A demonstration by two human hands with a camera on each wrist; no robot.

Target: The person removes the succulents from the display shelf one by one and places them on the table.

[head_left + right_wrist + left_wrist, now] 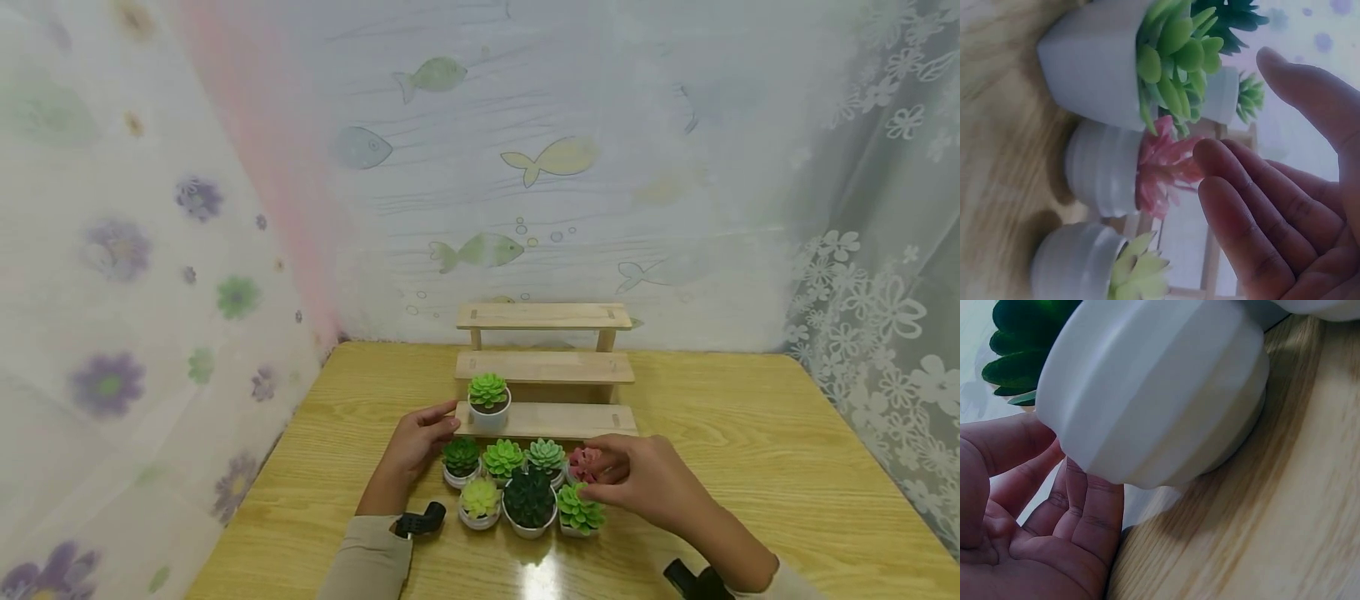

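My left hand [416, 440] has its fingertips at the left end of the lowest step of a wooden three-step stand [555, 418]. Beside it is a dark green succulent [461, 455] in a ribbed white pot [1160, 394], which hides the fingertips in the left wrist view. My right hand [643, 483] hovers over a red succulent [1163, 165], thumb apart from the fingers. Its fingertips come close to the red leaves; contact is unclear. A bright green succulent [1179, 59] in an angular white pot stands next to it. A pale yellow-green succulent [1141, 269] shows on the other side.
A green potted succulent [488, 392] stands on the lowest step's left end. Several more stand before the stand, including a light green [503, 457], a grey-green [546, 455], a yellow [480, 497] and a large dark one [529, 500]. Patterned cloth [480, 183] hangs behind the table [360, 392].
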